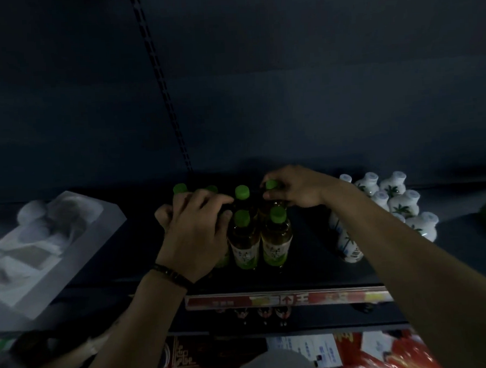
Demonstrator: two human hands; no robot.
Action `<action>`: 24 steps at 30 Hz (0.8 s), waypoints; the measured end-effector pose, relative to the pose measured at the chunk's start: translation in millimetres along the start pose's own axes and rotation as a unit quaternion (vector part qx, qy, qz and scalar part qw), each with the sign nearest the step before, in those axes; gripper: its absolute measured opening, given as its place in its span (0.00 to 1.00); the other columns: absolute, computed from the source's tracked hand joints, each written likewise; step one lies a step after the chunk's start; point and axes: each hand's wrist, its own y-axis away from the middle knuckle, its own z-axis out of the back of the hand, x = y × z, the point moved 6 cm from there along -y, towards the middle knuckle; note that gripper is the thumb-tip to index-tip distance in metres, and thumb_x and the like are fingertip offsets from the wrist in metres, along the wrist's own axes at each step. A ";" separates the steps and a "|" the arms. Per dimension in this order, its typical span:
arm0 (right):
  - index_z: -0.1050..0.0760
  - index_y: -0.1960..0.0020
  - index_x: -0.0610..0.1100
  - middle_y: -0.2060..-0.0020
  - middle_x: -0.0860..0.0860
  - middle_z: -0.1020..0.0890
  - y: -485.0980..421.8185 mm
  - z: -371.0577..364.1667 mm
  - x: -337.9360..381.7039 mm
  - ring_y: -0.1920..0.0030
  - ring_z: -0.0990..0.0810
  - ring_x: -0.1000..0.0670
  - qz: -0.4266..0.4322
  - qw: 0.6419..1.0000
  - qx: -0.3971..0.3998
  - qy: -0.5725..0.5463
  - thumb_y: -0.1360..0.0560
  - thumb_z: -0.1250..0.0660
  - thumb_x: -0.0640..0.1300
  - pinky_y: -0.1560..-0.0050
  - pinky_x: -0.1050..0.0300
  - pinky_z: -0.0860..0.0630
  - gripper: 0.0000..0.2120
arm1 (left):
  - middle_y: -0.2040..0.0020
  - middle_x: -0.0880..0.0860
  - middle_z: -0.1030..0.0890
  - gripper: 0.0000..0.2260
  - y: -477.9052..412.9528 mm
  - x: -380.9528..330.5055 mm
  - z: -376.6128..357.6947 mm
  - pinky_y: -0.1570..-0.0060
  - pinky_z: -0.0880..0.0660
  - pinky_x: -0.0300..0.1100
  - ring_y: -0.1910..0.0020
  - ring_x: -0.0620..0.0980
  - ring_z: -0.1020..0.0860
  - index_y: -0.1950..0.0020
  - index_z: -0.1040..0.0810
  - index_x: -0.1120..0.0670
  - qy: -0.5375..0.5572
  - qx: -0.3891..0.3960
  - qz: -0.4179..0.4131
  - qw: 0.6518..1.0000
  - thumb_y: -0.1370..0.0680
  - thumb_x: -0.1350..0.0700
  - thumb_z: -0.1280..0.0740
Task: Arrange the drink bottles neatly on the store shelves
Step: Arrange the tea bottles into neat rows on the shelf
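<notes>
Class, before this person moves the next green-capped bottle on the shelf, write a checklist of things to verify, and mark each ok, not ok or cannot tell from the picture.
1. Right hand pinches the back-right bottle at its cap: ok.
2. Left hand has a firm hold on a bottle: cannot tell; it covers what is beneath it.
3. Front middle bottle and front right bottle upright, side by side: ok.
4. Bare gap between the green-capped group and the white palm-print bottles: ok.
5. Back row lined up with the front row: cannot tell; the left hand hides part of it.
</notes>
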 end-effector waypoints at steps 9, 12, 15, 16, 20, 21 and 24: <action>0.22 0.34 0.56 0.42 0.60 0.19 -6.0 8.9 3.9 0.40 0.20 0.57 -0.026 0.999 -0.017 -0.022 0.22 0.37 0.70 0.36 0.55 0.25 0.24 | 0.39 0.43 0.20 0.12 -29.9 96.2 36.7 0.37 0.24 0.56 0.40 0.50 0.21 0.35 0.25 0.38 0.132 0.015 0.104 0.986 0.18 0.44 0.39; 0.20 0.39 0.54 0.45 0.57 0.17 -12.9 22.7 42.8 0.43 0.19 0.55 -0.002 0.996 -0.089 -0.014 0.18 0.36 0.60 0.46 0.61 0.26 0.14 | 0.38 0.45 0.21 0.13 -42.1 119.6 31.2 0.43 0.28 0.37 0.36 0.49 0.22 0.30 0.25 0.45 0.202 0.096 0.167 0.960 0.15 0.52 0.36; 0.19 0.39 0.53 0.48 0.59 0.18 -26.3 17.8 95.2 0.45 0.20 0.55 0.045 0.997 -0.062 0.029 0.18 0.33 0.56 0.50 0.63 0.28 0.12 | 0.37 0.47 0.22 0.14 -29.5 122.4 21.1 0.42 0.31 0.40 0.38 0.49 0.24 0.30 0.25 0.49 0.242 0.097 0.222 0.940 0.13 0.48 0.41; 0.19 0.38 0.53 0.47 0.58 0.19 -34.4 12.7 111.2 0.44 0.21 0.55 0.058 0.996 -0.046 0.056 0.19 0.32 0.57 0.51 0.62 0.29 0.13 | 0.39 0.45 0.20 0.15 -16.2 122.8 15.1 0.42 0.30 0.43 0.40 0.49 0.23 0.33 0.24 0.49 0.293 0.058 0.246 0.922 0.14 0.43 0.41; 0.27 0.27 0.52 0.34 0.52 0.22 -78.2 -17.6 151.7 0.38 0.24 0.51 0.071 0.987 0.021 0.144 0.20 0.31 0.57 0.45 0.59 0.30 0.23 | 0.47 0.49 0.16 0.23 59.9 112.5 -27.1 0.47 0.19 0.56 0.46 0.51 0.17 0.39 0.23 0.49 0.491 -0.084 0.300 0.814 0.24 0.33 0.31; 0.29 0.25 0.52 0.31 0.52 0.23 -88.6 -25.7 157.1 0.36 0.24 0.50 0.073 0.984 0.036 0.159 0.20 0.30 0.58 0.43 0.58 0.29 0.26 | 0.43 0.49 0.16 0.22 73.7 106.4 -40.6 0.44 0.19 0.56 0.43 0.51 0.16 0.37 0.24 0.47 0.507 -0.065 0.299 0.806 0.24 0.36 0.28; 0.28 0.26 0.52 0.33 0.51 0.23 -110.2 -42.6 164.9 0.38 0.24 0.50 0.065 0.978 0.072 0.186 0.23 0.27 0.57 0.42 0.56 0.26 0.28 | 0.38 0.44 0.18 0.22 96.7 94.6 -63.2 0.46 0.21 0.34 0.42 0.36 0.19 0.33 0.28 0.43 0.472 -0.002 0.297 0.830 0.23 0.47 0.24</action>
